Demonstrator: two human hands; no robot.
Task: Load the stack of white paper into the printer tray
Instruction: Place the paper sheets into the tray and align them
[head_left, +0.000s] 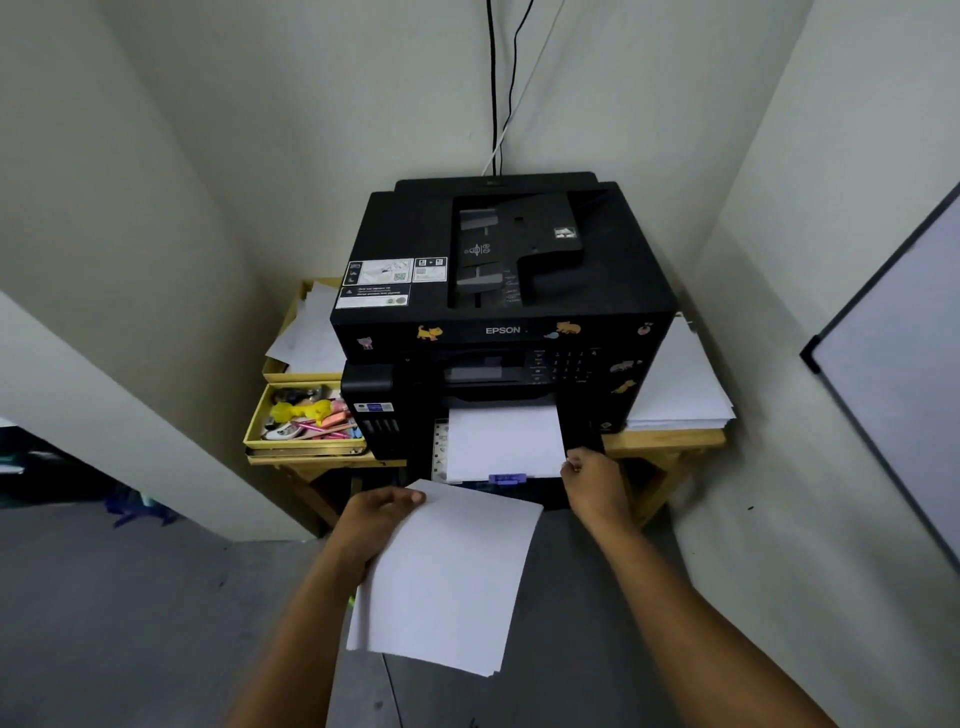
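stack of white paper (447, 577) gripped by left hand (376, 522) — held just before Epson printer (498, 291) | right hand (592, 486) pinched on pulled-out paper tray (584, 441) edge — sheets already inside

To your left, a yellow tray of pens and erasers (306, 418) sits on the wooden desk (670, 441); loose white sheets (680, 384) lie right, a grey-framed whiteboard (893, 358) farther right.
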